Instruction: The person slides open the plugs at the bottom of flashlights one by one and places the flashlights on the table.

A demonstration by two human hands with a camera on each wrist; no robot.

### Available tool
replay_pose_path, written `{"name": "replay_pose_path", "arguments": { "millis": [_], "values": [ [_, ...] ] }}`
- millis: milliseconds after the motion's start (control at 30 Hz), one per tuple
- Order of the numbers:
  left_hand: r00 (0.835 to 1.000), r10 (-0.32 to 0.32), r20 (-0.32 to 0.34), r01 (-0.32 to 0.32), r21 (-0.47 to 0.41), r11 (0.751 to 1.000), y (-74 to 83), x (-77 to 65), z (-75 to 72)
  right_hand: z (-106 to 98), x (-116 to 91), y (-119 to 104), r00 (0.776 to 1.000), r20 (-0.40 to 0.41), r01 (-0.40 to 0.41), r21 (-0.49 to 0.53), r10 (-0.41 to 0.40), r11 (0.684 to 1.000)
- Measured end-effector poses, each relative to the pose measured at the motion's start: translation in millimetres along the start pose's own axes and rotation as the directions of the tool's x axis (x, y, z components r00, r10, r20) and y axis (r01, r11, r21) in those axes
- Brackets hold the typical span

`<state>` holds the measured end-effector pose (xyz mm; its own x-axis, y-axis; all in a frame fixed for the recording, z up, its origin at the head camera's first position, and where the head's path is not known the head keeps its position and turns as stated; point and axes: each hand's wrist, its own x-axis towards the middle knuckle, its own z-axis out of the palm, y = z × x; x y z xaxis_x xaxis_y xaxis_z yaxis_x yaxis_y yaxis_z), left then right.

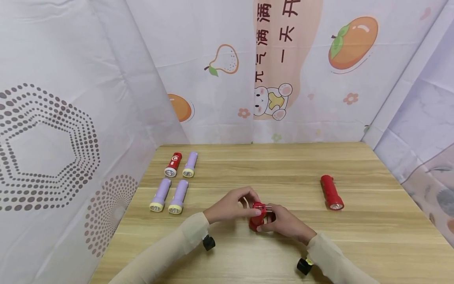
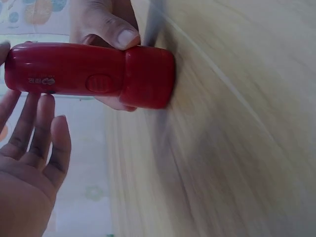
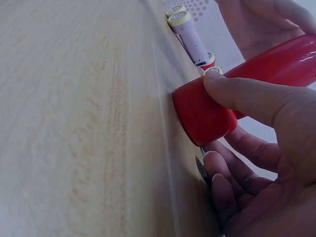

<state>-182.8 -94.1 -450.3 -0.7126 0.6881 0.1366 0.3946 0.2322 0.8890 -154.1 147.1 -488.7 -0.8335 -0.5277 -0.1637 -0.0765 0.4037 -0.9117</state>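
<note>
A red flashlight [image 1: 258,217] stands nearly upright between both hands, its wide head down at the wooden table. Two silver prongs [image 1: 266,208] stick out near its upper end in the head view. My left hand [image 1: 232,204] pinches that upper end between thumb and fingers; several of its fingers [image 2: 37,133] spread beside the body in the left wrist view. Lower down, my right hand [image 1: 285,221] grips the flashlight, its thumb [image 3: 237,94] pressed on the wide head. A small switch [image 2: 99,83] and a printed mark show on the body in the left wrist view.
To the right lies another red flashlight [image 1: 331,192]. At the left, a red flashlight with a white rim [image 1: 173,163] and three lilac ones, including a lilac flashlight [image 1: 179,195], lie in two rows. A printed curtain [image 1: 227,102] borders the wooden table [image 1: 248,165] behind.
</note>
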Motion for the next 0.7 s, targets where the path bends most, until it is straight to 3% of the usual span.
{"name": "replay_pose_path", "arguments": {
  "millis": [200,700],
  "values": [
    [0.998,0.057,-0.011,-0.056,0.046,0.997,-0.1,-5.9,0.6,0.1,0.3,-0.1,1.000,0.000,0.013,-0.002,-0.013,1.000],
    [0.993,0.101,-0.055,-0.098,0.062,0.993,-2.0,-10.8,6.0,5.5,-3.7,-1.9,0.999,-0.042,0.001,-0.063,-0.004,0.998]
  ]
}}
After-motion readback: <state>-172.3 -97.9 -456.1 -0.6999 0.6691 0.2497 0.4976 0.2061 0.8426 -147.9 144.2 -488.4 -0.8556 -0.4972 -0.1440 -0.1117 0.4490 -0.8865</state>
